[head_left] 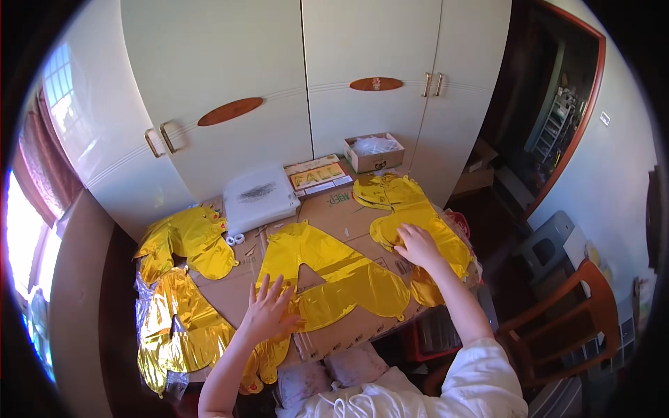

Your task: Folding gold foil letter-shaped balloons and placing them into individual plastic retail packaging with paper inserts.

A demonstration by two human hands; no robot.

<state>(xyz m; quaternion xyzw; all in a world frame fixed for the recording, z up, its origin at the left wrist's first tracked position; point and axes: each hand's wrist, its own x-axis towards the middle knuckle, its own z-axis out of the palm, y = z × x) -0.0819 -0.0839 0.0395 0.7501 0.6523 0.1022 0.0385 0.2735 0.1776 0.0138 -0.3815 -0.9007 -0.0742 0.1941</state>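
Observation:
A flat gold foil balloon (334, 275), letter-shaped with a triangular hole, lies in the middle of a cardboard-topped table. My left hand (268, 306) is open, fingers spread, over its near left leg. Whether the palm touches the foil I cannot tell. To the right lies another flat gold foil balloon (446, 240). My right hand (417, 245) rests on its left side with the fingers stretched out, gripping nothing that I can see. More gold foil balloons (185, 240) lie at the left, one (178, 327) hanging near the table's left edge.
Behind the balloons, a stack of clear plastic bags (259, 198), a flat printed package (317, 174) and an open box (374, 153) stand against the white cabinet (223, 63). Small white rolls (235, 240) sit on the cardboard (324, 209). A wooden chair (592, 306) is at the right.

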